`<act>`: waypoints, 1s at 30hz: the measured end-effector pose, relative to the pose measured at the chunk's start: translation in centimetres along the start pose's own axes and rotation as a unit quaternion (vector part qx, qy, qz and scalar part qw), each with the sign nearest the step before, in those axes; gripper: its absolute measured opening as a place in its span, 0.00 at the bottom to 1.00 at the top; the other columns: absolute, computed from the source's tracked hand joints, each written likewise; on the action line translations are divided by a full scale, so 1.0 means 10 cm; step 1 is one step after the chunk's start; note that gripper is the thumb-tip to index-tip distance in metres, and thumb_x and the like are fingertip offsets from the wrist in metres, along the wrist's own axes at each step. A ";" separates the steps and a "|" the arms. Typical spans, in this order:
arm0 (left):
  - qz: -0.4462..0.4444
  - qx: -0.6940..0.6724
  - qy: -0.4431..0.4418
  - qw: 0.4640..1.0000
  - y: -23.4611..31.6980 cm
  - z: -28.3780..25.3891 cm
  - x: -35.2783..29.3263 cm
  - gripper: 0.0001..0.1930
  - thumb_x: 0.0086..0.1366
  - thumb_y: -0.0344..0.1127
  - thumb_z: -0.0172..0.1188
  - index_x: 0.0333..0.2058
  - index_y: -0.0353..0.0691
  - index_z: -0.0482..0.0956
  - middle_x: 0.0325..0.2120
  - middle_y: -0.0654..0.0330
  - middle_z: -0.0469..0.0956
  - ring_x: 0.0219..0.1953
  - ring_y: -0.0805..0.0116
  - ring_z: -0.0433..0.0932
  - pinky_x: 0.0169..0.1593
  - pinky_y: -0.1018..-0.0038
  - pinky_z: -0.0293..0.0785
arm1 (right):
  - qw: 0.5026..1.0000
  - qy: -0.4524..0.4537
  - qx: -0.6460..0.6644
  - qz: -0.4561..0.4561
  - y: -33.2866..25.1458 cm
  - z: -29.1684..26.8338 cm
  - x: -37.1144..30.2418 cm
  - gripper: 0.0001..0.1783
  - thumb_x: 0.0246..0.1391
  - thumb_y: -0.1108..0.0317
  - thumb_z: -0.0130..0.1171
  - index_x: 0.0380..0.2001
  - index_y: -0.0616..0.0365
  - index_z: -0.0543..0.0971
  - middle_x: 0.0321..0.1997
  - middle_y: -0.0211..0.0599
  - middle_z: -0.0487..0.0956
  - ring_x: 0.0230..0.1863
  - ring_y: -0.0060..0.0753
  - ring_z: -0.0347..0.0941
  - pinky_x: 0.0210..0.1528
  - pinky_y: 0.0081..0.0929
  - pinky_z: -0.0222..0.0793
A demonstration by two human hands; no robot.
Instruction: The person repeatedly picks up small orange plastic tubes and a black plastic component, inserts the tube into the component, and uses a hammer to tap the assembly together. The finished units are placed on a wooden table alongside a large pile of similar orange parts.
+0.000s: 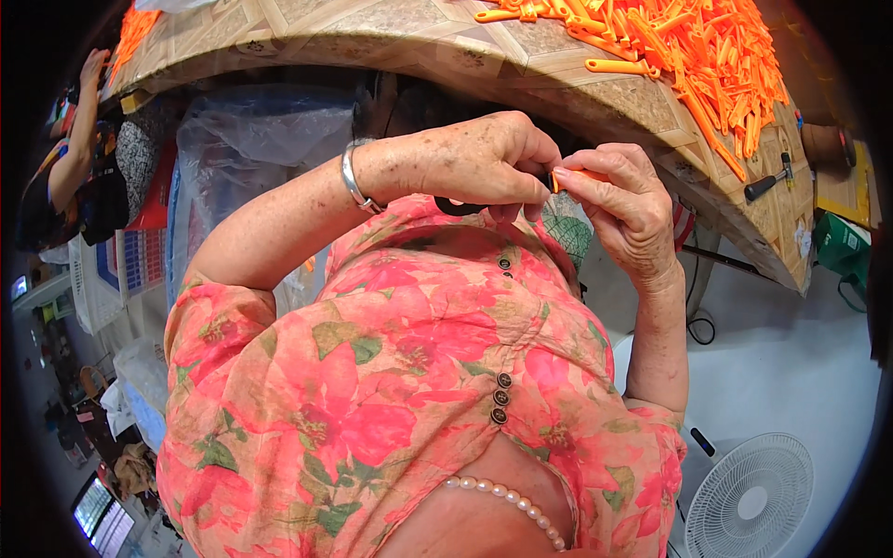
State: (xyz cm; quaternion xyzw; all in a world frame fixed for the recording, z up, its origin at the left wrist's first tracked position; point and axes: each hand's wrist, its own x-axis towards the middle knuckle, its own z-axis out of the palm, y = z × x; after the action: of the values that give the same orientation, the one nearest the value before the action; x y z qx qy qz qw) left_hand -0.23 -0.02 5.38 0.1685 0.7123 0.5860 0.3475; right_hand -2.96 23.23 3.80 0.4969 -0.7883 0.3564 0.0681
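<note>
Small orange plastic piece [569, 176] is pinched between fingers of both hands, left hand [474, 163] and right hand [628, 209], steadying it below the patterned desk [391, 37].

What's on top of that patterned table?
A big pile of small orange plastic pieces lies on the patterned table, with a dark-handled hammer near its edge. Whatever lies beneath the pile is covered.
</note>
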 end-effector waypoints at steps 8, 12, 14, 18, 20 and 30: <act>0.124 0.160 0.081 0.976 -0.19 0.03 -0.01 0.11 0.65 0.35 0.60 0.37 0.31 0.80 0.20 0.58 0.79 0.20 0.73 0.78 0.28 0.75 0.75 | 0.998 0.016 0.053 0.039 -0.08 0.09 0.01 0.17 0.43 0.80 0.65 0.39 0.55 0.84 0.39 0.33 0.81 0.42 0.39 0.76 0.42 0.32 0.75; 0.169 0.292 0.144 0.930 -0.17 0.05 -0.02 0.09 0.60 0.31 0.61 0.36 0.31 0.80 0.19 0.49 0.77 0.22 0.58 0.80 0.28 0.68 0.75 | 0.975 0.001 0.106 0.195 -0.19 0.09 0.07 0.10 0.50 0.76 0.63 0.39 0.60 0.81 0.38 0.39 0.81 0.39 0.42 0.78 0.41 0.32 0.75; 0.190 0.316 0.161 0.916 -0.24 0.05 0.00 0.09 0.58 0.30 0.61 0.36 0.32 0.80 0.21 0.47 0.78 0.24 0.52 0.80 0.29 0.65 0.74 | 0.967 -0.029 0.102 0.234 -0.20 0.08 0.08 0.09 0.53 0.73 0.62 0.39 0.62 0.81 0.37 0.42 0.81 0.36 0.43 0.79 0.40 0.32 0.74; 0.209 0.342 0.172 0.900 -0.31 0.04 -0.01 0.08 0.58 0.30 0.62 0.36 0.33 0.80 0.24 0.46 0.79 0.27 0.48 0.79 0.31 0.63 0.74 | 0.955 -0.094 0.128 0.251 -0.14 0.05 0.07 0.12 0.55 0.67 0.62 0.40 0.63 0.81 0.33 0.45 0.82 0.33 0.42 0.80 0.39 0.32 0.74; 0.218 0.354 0.167 0.894 -0.35 0.01 -0.01 0.09 0.58 0.31 0.63 0.36 0.34 0.80 0.24 0.46 0.79 0.28 0.48 0.79 0.31 0.62 0.74 | 0.949 -0.118 0.133 0.259 -0.10 0.02 0.07 0.13 0.56 0.66 0.61 0.40 0.63 0.81 0.32 0.45 0.83 0.32 0.42 0.80 0.38 0.33 0.74; 0.245 0.352 0.138 0.893 -0.30 0.01 -0.05 0.10 0.57 0.29 0.63 0.38 0.33 0.79 0.26 0.47 0.79 0.29 0.46 0.79 0.32 0.61 0.74 | 0.910 -0.131 0.233 0.316 -0.09 -0.01 0.05 0.10 0.56 0.65 0.61 0.35 0.63 0.80 0.23 0.42 0.78 0.23 0.30 0.74 0.30 0.27 0.70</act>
State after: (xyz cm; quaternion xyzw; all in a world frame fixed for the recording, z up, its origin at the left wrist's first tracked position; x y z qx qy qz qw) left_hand 0.69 -1.10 2.65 0.3664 0.8490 0.3805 0.0087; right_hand -2.50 22.70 4.54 0.2655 -0.8006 0.4642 -0.2702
